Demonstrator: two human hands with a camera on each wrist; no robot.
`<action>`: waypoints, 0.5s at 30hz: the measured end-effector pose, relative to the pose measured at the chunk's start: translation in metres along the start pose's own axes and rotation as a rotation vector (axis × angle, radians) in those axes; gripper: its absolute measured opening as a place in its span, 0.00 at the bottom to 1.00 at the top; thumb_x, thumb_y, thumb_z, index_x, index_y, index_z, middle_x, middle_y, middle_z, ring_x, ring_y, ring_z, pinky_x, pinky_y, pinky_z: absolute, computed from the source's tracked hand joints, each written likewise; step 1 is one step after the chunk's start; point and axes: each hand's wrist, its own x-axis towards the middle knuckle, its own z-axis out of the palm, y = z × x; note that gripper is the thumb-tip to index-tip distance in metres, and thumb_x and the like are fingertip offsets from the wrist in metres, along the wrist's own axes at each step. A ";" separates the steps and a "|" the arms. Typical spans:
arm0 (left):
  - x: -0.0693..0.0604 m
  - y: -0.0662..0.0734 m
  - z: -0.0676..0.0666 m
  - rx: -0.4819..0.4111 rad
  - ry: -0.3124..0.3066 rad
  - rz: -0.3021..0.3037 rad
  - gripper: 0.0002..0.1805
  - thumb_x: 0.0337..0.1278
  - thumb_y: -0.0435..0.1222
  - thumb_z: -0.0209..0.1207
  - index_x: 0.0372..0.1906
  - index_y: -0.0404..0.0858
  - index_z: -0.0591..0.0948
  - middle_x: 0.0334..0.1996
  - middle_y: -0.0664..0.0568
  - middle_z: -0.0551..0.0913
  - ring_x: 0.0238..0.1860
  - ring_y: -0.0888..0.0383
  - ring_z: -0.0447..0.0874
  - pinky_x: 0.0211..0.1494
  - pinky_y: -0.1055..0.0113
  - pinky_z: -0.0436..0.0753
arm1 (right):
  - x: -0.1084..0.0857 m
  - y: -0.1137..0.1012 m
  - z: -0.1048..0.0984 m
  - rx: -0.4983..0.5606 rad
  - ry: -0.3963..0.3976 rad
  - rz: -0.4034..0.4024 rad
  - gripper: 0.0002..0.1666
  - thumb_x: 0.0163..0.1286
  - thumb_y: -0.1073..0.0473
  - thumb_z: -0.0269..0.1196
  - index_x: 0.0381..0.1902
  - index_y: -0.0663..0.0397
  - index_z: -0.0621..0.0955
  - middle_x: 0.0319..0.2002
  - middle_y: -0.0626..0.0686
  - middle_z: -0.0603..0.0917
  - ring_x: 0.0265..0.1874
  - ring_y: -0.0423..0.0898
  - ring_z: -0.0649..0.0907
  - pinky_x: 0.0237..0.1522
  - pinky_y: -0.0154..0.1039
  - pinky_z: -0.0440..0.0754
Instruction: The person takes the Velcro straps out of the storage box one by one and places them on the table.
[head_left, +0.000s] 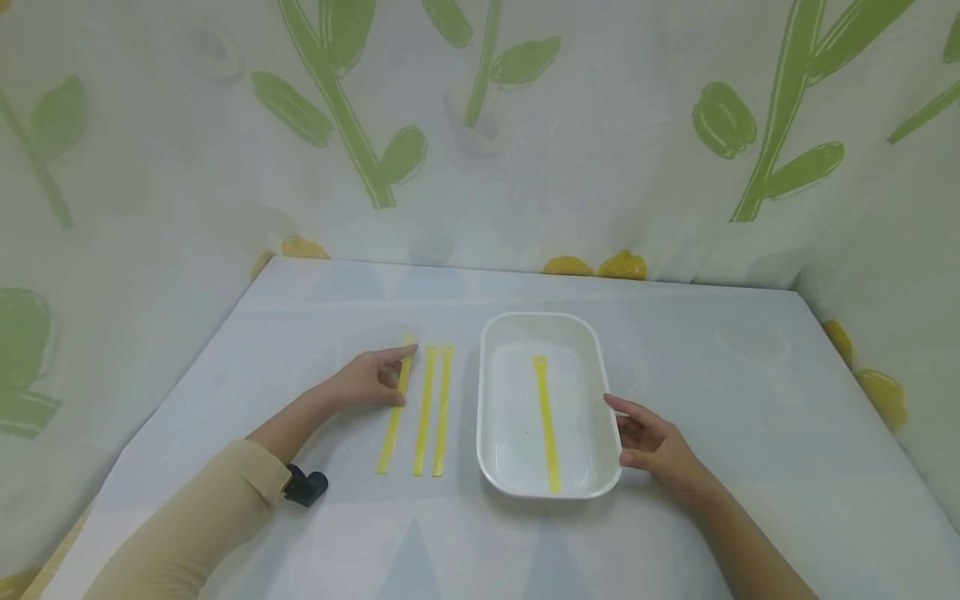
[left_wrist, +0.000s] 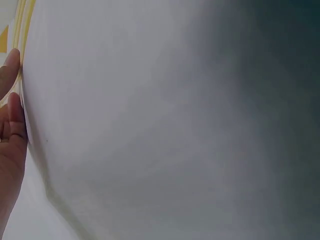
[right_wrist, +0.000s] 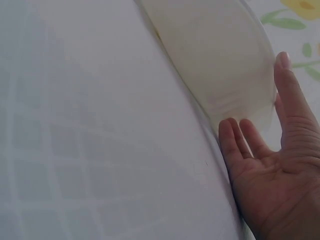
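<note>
In the head view, my left hand (head_left: 369,379) touches the leftmost yellow strap (head_left: 393,429), index finger across its upper part and thumb lower down on it. This strap lies slanted on the table. Beside it lie two more yellow straps, the middle strap (head_left: 423,412) and the right strap (head_left: 443,412), each with a slot at the far end. A white tray (head_left: 487,475) stands to their right with one yellow strap (head_left: 547,425) lying inside. Fingers and thumb spread, my right hand (head_left: 660,450) rests against the tray's right side; the right wrist view shows its fingertips (right_wrist: 229,127) by the tray wall (right_wrist: 215,55).
A pale cover with blue triangles lies over the table (head_left: 750,400). Behind it hangs a white cloth (head_left: 600,167) printed with green leaves. A black device (head_left: 306,485) is at my left wrist, below the beige sleeve (head_left: 202,517).
</note>
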 end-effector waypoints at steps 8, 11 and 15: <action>-0.001 0.000 0.001 0.003 0.038 -0.025 0.45 0.40 0.38 0.73 0.68 0.37 0.66 0.54 0.43 0.68 0.48 0.50 0.74 0.53 0.58 0.76 | 0.001 -0.001 0.000 0.008 -0.022 -0.041 0.38 0.63 0.70 0.62 0.70 0.58 0.63 0.58 0.48 0.77 0.52 0.42 0.80 0.50 0.34 0.79; -0.001 0.000 0.002 0.030 0.041 -0.030 0.44 0.40 0.38 0.73 0.67 0.35 0.68 0.50 0.44 0.69 0.46 0.51 0.72 0.52 0.59 0.75 | 0.002 -0.001 0.000 0.002 -0.028 -0.058 0.38 0.63 0.70 0.62 0.70 0.58 0.63 0.59 0.49 0.77 0.52 0.43 0.80 0.50 0.34 0.79; 0.000 0.001 0.005 0.065 0.041 -0.032 0.44 0.40 0.40 0.73 0.67 0.36 0.68 0.47 0.45 0.70 0.45 0.53 0.71 0.51 0.61 0.74 | 0.001 -0.001 0.001 -0.012 -0.011 -0.034 0.38 0.63 0.70 0.62 0.70 0.56 0.64 0.58 0.47 0.77 0.51 0.42 0.80 0.50 0.33 0.79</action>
